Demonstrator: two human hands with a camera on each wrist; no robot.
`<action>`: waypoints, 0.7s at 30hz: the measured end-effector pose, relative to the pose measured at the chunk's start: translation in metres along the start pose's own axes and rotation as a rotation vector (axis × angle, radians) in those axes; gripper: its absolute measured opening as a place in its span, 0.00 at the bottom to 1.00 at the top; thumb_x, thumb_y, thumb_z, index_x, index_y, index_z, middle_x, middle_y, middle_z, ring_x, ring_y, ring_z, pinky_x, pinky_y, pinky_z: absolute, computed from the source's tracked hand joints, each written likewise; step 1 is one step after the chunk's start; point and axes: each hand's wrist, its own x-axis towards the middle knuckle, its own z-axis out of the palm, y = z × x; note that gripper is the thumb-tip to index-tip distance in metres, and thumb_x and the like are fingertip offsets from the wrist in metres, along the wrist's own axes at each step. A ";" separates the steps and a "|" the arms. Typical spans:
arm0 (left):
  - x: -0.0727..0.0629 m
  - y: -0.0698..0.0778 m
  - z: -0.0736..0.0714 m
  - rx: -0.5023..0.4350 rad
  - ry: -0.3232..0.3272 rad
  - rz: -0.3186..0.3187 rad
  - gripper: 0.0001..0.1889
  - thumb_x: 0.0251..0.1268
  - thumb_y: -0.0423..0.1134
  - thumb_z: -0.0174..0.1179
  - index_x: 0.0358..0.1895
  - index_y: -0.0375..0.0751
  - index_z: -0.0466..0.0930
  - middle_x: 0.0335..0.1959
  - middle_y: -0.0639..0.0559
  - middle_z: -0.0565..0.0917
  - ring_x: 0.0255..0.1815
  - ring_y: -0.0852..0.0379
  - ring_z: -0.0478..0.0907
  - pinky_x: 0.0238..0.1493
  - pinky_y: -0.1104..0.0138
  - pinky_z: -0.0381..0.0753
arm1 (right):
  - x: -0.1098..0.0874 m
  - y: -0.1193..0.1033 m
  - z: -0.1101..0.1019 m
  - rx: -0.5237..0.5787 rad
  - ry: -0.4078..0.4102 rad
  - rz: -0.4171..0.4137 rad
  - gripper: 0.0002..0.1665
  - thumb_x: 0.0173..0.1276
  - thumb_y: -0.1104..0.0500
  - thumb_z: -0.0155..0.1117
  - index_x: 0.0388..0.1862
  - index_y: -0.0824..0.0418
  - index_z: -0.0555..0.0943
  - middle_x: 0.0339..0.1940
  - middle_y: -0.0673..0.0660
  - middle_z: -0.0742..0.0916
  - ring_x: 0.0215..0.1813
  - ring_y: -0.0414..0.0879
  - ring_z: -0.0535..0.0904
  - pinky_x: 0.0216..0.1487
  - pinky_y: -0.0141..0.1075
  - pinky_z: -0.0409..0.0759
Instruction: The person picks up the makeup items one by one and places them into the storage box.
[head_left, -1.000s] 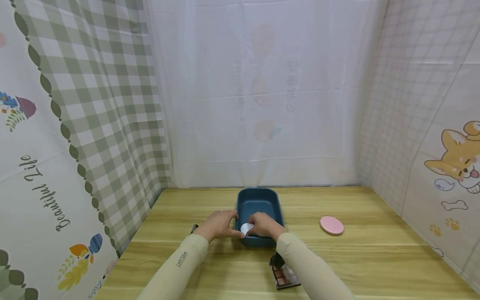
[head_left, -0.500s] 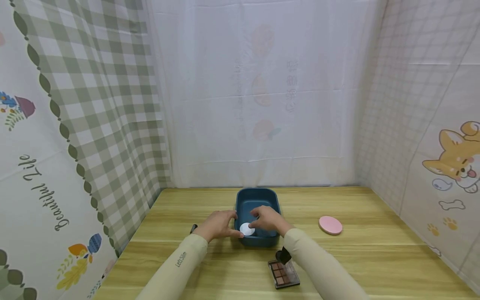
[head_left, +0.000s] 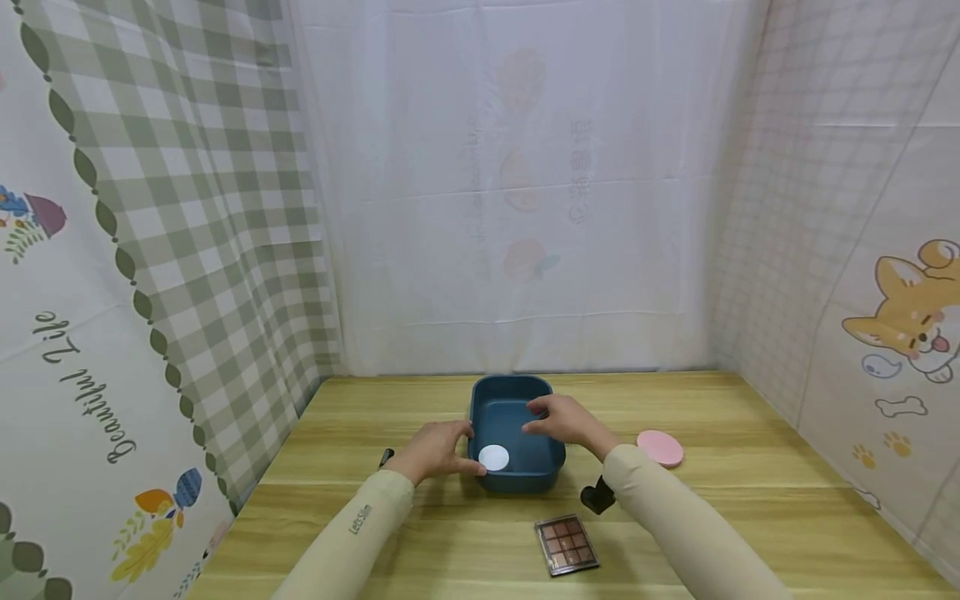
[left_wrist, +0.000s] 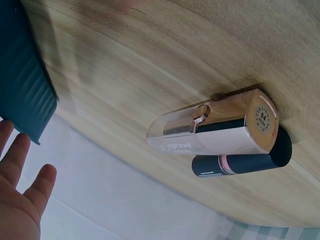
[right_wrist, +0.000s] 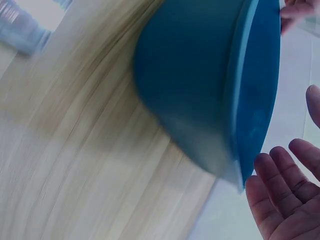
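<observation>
A dark blue rectangular bin (head_left: 525,482) stands on the table with a flat white disc (head_left: 493,457) lying in its near left corner. My left hand (head_left: 433,452) is at the bin's left side, thumb by the near corner and fingertips at the rim; its fingers (left_wrist: 15,157) look fairly straight in the left wrist view. Over the bin's right edge hovers my right hand (head_left: 564,420), holding nothing, fingers loosely spread. The right wrist view shows its fingers (right_wrist: 280,182) beside the bin's rim.
An eyeshadow palette (head_left: 567,546) lies in front of the bin. To the right is a round pink disc (head_left: 660,448). In the left wrist view, a clear-capped cosmetic tube (left_wrist: 215,127) and a black tube (left_wrist: 240,164) lie side by side on the table.
My right hand has let go of the white disc in the bin and moved up and right, uncovering the disc and palette. The left hand has barely moved.
</observation>
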 end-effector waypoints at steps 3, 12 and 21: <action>0.000 -0.001 0.001 0.005 0.005 0.000 0.36 0.49 0.66 0.71 0.56 0.44 0.78 0.52 0.52 0.83 0.51 0.53 0.80 0.54 0.57 0.79 | -0.005 0.009 -0.009 0.007 -0.001 -0.007 0.29 0.67 0.55 0.69 0.60 0.72 0.78 0.55 0.69 0.83 0.56 0.61 0.80 0.54 0.51 0.79; 0.000 -0.002 0.002 0.007 0.011 -0.005 0.36 0.50 0.65 0.71 0.56 0.43 0.78 0.51 0.52 0.84 0.51 0.53 0.80 0.54 0.57 0.79 | -0.020 0.043 -0.029 0.022 0.027 0.024 0.31 0.70 0.54 0.67 0.63 0.75 0.74 0.58 0.72 0.81 0.57 0.66 0.78 0.53 0.54 0.79; 0.000 -0.001 0.000 0.029 0.004 0.001 0.37 0.50 0.66 0.70 0.57 0.43 0.78 0.52 0.51 0.83 0.51 0.52 0.80 0.55 0.57 0.78 | -0.034 0.068 -0.044 0.006 0.034 0.062 0.33 0.72 0.53 0.64 0.64 0.77 0.72 0.60 0.75 0.78 0.60 0.68 0.76 0.56 0.56 0.76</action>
